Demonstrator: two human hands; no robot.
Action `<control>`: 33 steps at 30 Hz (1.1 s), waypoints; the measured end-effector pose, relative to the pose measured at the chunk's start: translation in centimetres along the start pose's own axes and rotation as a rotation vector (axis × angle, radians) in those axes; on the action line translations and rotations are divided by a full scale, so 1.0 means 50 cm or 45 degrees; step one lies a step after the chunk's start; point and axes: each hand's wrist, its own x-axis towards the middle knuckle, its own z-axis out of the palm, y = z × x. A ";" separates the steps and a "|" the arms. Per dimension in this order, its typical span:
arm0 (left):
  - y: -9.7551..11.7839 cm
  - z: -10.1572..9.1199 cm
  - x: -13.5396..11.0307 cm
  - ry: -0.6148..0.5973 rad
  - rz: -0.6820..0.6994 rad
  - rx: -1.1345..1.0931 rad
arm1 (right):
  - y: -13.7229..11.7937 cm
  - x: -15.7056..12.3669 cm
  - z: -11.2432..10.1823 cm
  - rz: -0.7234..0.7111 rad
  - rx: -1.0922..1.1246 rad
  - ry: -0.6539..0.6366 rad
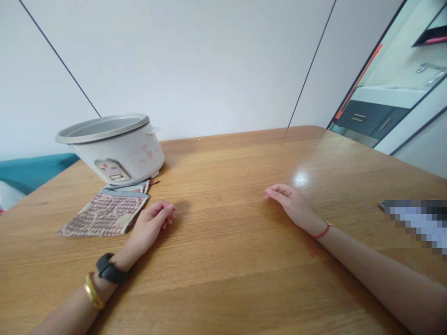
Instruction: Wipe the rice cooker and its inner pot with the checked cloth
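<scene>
My left hand [153,225] rests on the wooden table [223,260] with its fingers curled in and the thumb over them; nothing shows in it. Beside it lies a folded brown-and-beige patterned cloth [101,214] with a grey-blue border. Behind the cloth, and partly on its far end, stands a white rice cooker [129,153] without a lid, pink flowers on its side and a switch panel at the front. Its inside bottom is hidden. Farther right, my right hand [291,202] lies on the table, fingers bent together against the thumb, holding nothing visible.
At the right edge of the table lies a flat object [415,223], blurred by pixels. A white panelled wall [216,70] borders the table's far edge. A teal chair back [38,170] is at the left; a doorway shows a dark cabinet [370,116] and tap.
</scene>
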 end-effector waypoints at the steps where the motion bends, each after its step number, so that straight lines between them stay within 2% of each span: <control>1: 0.000 0.000 -0.001 -0.007 0.002 0.010 | 0.001 0.000 0.000 -0.005 0.002 -0.002; 15: 0.004 0.004 -0.006 -0.035 -0.007 0.019 | 0.006 -0.004 0.002 -0.051 -0.064 -0.060; 24: 0.006 0.005 -0.007 -0.062 0.001 0.014 | 0.000 -0.015 0.007 -0.072 -0.122 0.052; 33: 0.005 0.006 -0.006 -0.069 0.003 0.040 | -0.004 -0.014 0.007 -0.090 -0.160 0.032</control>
